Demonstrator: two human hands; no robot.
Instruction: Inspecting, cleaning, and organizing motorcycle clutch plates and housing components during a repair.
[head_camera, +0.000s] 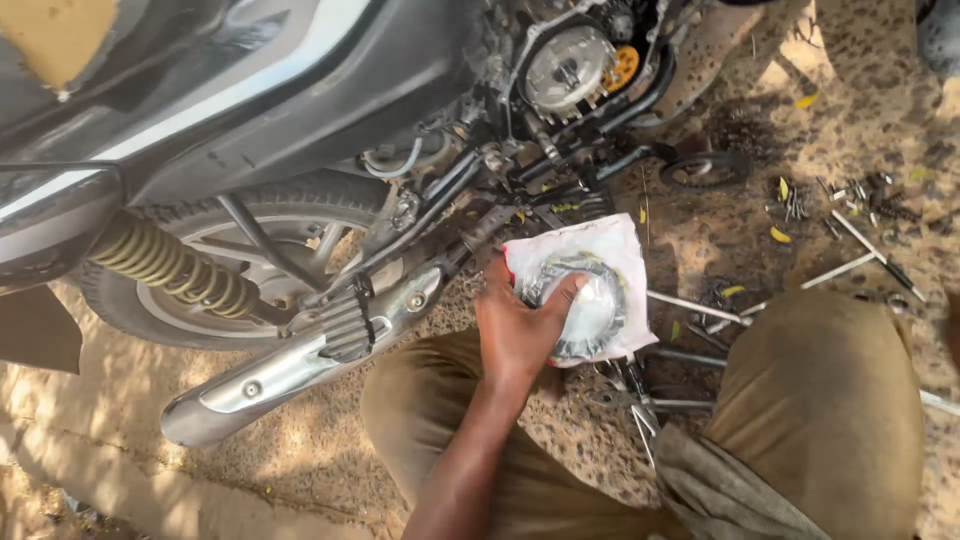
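Observation:
My left hand (515, 325) grips a white plastic packet (610, 255) that holds dark round ring-shaped plates (595, 320). The thumb lies across the top of the plates and the fingers curl around the packet's left edge. The packet is held low over the ground, just in front of a motorcycle's open engine side, where a round metal clutch assembly (568, 65) is exposed. My right hand is not in view. Both my knees (820, 400) in brown trousers frame the hand.
The motorcycle's rear wheel (250, 260), shock spring (165, 262) and chrome exhaust (300, 365) fill the left. Loose bolts, a T-handle wrench (862, 248), long rods (695, 305) and a round cover (703, 170) lie scattered on the sandy ground at right.

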